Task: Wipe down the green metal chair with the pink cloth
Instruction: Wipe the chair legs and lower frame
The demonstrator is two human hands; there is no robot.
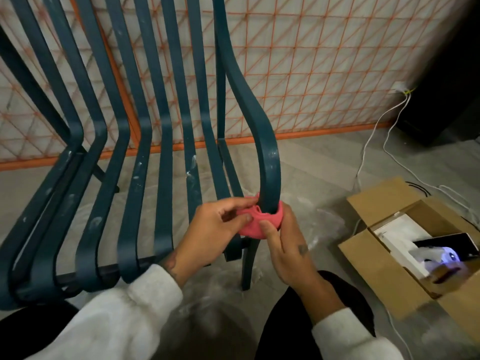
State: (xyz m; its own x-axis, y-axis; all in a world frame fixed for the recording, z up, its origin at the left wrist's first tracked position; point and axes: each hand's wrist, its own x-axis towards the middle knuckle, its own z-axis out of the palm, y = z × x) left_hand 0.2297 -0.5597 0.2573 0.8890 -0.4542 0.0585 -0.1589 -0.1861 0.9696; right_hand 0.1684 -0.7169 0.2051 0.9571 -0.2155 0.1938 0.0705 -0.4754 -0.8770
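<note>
Both of your hands pinch the pink cloth (250,226): your left hand (220,224) and right hand (288,245) curl it round the armrest (268,157) of the green metal chair (165,141), low on its front curve. You seem early in the job, since white smudges show on the armrest above the grip and on the seat slats to its left. Above the grip the bar runs free. To its right a cardboard box (368,263) sits near, so room there is tighter.

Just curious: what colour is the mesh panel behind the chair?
The mesh panel is an orange grid over white, seen in the head view.
</note>
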